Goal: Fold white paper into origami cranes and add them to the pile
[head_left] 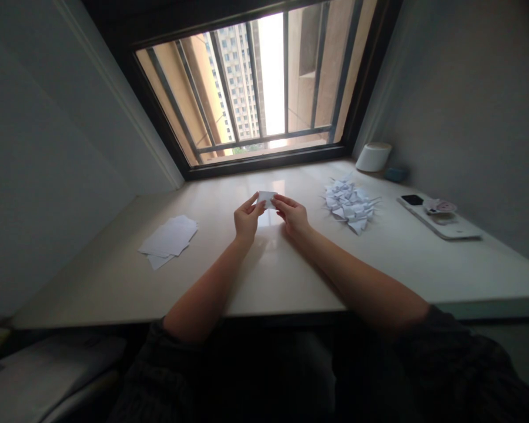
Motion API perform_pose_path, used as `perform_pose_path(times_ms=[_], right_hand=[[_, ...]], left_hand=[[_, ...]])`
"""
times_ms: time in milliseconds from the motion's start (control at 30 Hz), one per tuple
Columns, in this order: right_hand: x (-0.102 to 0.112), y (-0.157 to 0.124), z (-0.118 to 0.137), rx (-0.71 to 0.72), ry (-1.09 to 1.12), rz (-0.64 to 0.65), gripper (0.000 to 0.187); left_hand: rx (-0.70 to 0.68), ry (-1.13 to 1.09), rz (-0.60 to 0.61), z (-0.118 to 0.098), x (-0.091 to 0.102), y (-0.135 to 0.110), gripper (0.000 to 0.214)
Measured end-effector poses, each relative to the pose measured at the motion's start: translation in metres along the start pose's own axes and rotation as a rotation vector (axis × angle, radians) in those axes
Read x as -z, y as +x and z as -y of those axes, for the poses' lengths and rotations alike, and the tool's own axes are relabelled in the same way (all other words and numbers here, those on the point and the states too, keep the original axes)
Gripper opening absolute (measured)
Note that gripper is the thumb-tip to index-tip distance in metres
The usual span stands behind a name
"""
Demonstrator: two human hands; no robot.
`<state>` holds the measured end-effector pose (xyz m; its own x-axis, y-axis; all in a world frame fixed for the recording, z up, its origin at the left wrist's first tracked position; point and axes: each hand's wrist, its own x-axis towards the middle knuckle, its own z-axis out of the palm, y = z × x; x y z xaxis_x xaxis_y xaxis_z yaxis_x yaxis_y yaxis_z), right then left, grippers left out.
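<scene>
A small piece of white paper [267, 198], which looks folded, is held up over the middle of the white table. My left hand [246, 220] pinches its left side between thumb and fingers. On the right side, my right hand [293, 215] grips the same paper, thumb and fingertips closed on it. To the left lies a loose stack of white paper sheets [171, 236]. A heap of folded white paper pieces [349, 202] sits to the right of my right hand. The fingers cover part of the held paper, so its exact fold is hidden.
The white table [286, 288] runs up to a barred window [264, 88]. At the right lie a white phone-like slab [456, 229] and a small round pinkish object [441, 206] on it. A white cylindrical container [374, 157] and a small dark blue object [397, 173] stand in the back right corner.
</scene>
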<state>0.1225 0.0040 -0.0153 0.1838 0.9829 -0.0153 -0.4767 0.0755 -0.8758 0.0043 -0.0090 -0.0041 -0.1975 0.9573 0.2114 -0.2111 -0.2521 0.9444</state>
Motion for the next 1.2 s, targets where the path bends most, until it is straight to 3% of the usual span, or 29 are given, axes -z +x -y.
perform_pose_path(times_ms=[567,800,1000,1200], right_hand=[[0.002,0.003,0.001,0.037,-0.083,-0.027,0.038],[0.004,0.004,0.007,0.133,-0.191,-0.009,0.037],[0.006,0.005,0.009,0.132,-0.178,-0.034,0.036],[0.002,0.0,0.015,0.147,-0.189,-0.008,0.034]], left_hand=[[0.013,-0.007,0.045,-0.002,-0.001,-0.001,0.069],[0.049,-0.008,0.017,-0.006,0.0,-0.001,0.083],[0.233,0.062,0.003,-0.01,0.004,0.003,0.064],[0.129,0.242,0.09,-0.008,0.002,-0.002,0.048]])
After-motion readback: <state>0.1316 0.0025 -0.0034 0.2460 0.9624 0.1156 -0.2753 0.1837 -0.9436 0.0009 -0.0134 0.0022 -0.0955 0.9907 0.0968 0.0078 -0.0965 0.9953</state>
